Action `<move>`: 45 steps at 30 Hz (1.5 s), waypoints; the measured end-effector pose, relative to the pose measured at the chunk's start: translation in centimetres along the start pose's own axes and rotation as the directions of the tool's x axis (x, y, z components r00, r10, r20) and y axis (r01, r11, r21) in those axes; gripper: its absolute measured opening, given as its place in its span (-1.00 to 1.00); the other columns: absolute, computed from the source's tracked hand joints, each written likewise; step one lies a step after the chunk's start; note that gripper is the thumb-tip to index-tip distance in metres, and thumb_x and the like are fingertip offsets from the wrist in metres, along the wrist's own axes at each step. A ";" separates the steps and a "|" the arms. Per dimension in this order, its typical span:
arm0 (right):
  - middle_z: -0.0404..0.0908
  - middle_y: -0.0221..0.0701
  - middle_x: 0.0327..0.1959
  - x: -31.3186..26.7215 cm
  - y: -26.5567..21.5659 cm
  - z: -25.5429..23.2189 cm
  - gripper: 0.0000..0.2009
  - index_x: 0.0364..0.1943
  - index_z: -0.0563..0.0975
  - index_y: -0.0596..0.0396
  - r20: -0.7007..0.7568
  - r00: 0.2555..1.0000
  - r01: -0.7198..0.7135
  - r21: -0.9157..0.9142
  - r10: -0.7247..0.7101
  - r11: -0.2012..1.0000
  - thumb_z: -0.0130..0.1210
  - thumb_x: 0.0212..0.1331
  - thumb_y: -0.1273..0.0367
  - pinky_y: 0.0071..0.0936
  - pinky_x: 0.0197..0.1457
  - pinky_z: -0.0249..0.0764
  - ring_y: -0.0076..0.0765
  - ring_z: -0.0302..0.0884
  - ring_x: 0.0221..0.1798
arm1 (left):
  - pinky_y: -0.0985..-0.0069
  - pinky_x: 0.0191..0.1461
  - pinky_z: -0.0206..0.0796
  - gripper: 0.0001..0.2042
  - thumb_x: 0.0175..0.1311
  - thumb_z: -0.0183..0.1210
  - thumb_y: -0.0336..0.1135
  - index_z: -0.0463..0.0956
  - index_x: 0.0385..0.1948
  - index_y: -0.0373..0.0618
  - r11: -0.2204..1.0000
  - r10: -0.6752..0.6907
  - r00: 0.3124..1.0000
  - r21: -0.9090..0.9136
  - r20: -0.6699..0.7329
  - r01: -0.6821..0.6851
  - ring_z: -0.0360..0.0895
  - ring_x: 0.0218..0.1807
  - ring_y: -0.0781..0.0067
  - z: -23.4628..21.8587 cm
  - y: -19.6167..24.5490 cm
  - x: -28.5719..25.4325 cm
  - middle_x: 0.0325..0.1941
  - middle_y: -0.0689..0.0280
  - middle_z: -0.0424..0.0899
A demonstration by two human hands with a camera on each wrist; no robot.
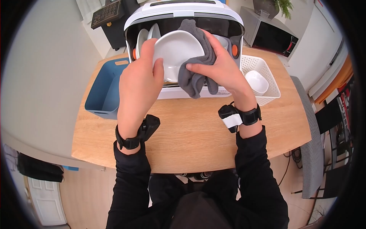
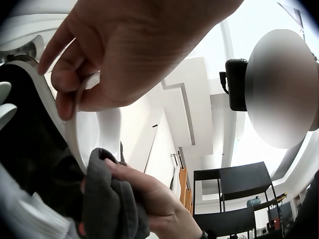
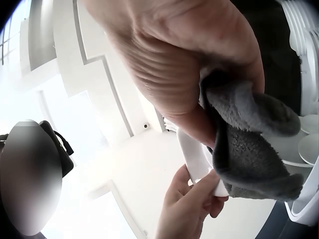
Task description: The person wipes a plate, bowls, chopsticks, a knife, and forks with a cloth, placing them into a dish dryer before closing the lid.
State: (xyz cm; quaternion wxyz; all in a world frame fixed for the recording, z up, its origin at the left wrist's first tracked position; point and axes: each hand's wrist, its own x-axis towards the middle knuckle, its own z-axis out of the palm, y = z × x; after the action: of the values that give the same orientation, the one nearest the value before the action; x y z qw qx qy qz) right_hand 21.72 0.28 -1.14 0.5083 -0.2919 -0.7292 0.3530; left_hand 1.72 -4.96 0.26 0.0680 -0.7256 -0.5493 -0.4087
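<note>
A white bowl (image 1: 178,49) is held up in front of an open countertop dish machine (image 1: 183,14). My left hand (image 1: 139,80) pinches its left rim between thumb and fingers. On the opposite side, my right hand (image 1: 225,68) grips a dark grey cloth (image 1: 196,70) folded over the bowl's right edge. The left wrist view shows the bowl (image 2: 89,132) edge-on, with the cloth (image 2: 112,199) bunched under the right thumb. From the right wrist, the fluffy cloth (image 3: 249,154) hangs from the right hand and hides much of the bowl (image 3: 192,154).
White plates (image 1: 142,38) stand inside the machine at left. A blue bin (image 1: 101,91) is on the wooden table (image 1: 190,133) to the left; a white perforated basket (image 1: 271,82) with white bowls (image 1: 257,81) is on the right. A microwave (image 1: 268,34) stands behind.
</note>
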 end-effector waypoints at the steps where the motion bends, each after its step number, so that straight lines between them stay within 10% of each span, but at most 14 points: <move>1: 0.44 -0.35 0.26 0.1 0.1 0.1 -0.16 0.39 0.25 0.08 -0.036 0.999 -0.018 -0.038 0.017 0.999 0.42 -0.07 0.45 -0.43 0.33 0.35 -0.41 0.40 0.27 | 0.28 -0.46 0.37 -0.70 0.30 0.09 -0.44 0.39 0.06 -0.09 0.999 0.038 0.999 0.034 -0.013 -0.038 0.57 -0.53 0.06 0.0 0.2 -0.1 -0.58 0.14 0.58; 7: 0.62 -0.35 0.08 -0.5 -0.3 1.3 -0.38 0.22 0.45 0.05 -0.079 0.985 0.103 -0.436 -0.152 0.894 0.41 0.00 0.37 -0.48 0.16 0.47 -0.41 0.57 0.10 | 0.32 -0.40 0.34 -0.70 0.29 0.12 -0.42 0.46 0.05 0.06 0.950 0.197 0.980 0.244 0.010 -0.194 0.55 -0.45 0.10 0.2 0.4 -0.9 -0.52 0.14 0.57; 18: 0.65 -0.25 -0.02 0.1 -0.5 0.5 -0.35 0.18 0.42 0.29 -0.296 0.954 0.015 -0.119 -0.050 0.993 0.41 0.05 0.22 -0.46 0.09 0.52 -0.41 0.59 0.02 | 0.32 -0.50 0.31 -0.69 0.33 0.15 -0.34 0.37 0.05 -0.18 0.994 0.113 0.990 0.016 -0.079 -0.113 0.58 -0.53 0.16 1.0 0.9 -0.6 -0.57 0.14 0.57; 31: 0.64 -0.48 -0.19 -0.7 0.8 2.0 -0.49 0.12 0.51 -0.34 0.089 0.955 0.245 -0.773 -0.283 0.586 0.35 0.01 0.14 -0.41 -0.29 0.54 -0.24 0.63 -0.28 | 0.22 -0.45 0.32 -0.81 0.31 0.13 -0.37 0.40 -0.10 -0.07 0.924 0.153 0.971 0.321 0.184 -0.207 0.56 -0.48 0.04 1.4 -0.4 -2.4 -0.59 0.15 0.55; 45: 0.70 -0.29 -0.07 -0.3 -0.6 -0.4 -0.45 0.14 0.51 0.02 -0.215 0.970 -0.009 -0.504 -0.115 0.864 0.40 0.02 0.23 -0.44 0.00 0.56 -0.28 0.70 -0.08 | 0.28 -0.48 0.33 -0.78 0.30 0.18 -0.24 0.45 -0.21 -0.19 0.989 0.033 0.995 0.138 0.099 -0.047 0.55 -0.53 0.02 1.8 0.2 -0.9 -0.62 0.13 0.55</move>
State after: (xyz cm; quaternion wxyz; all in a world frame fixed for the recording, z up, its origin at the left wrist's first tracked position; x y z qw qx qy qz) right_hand 22.13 -0.24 -0.74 0.5083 -0.4337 -0.7373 0.0998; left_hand 2.81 -4.73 -1.48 0.1003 -0.7488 -0.5647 -0.3321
